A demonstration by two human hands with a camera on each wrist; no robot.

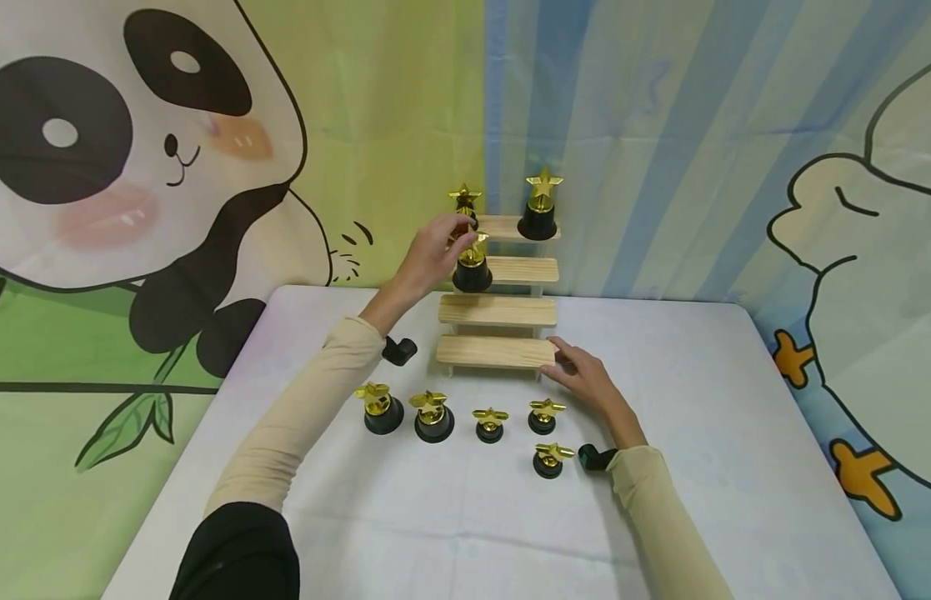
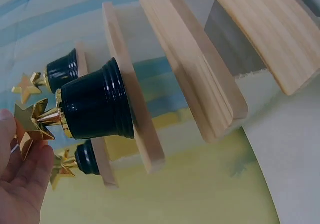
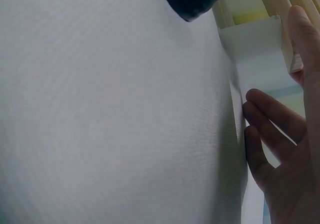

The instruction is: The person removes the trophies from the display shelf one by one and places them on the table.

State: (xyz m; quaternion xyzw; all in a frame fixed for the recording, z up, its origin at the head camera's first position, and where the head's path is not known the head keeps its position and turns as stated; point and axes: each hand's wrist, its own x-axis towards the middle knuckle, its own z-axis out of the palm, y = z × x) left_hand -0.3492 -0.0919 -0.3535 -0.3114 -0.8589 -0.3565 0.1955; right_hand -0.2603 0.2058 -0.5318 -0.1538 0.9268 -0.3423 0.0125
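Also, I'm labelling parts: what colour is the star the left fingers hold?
The star is gold, clearest in the left wrist view.

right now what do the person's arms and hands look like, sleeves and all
Both the left hand and right hand are bare, without gloves. The left sleeve is long, beige and wrinkled, with black fabric higher up the arm. The right sleeve is beige too. A small black device shows beside each cuff, left and right.
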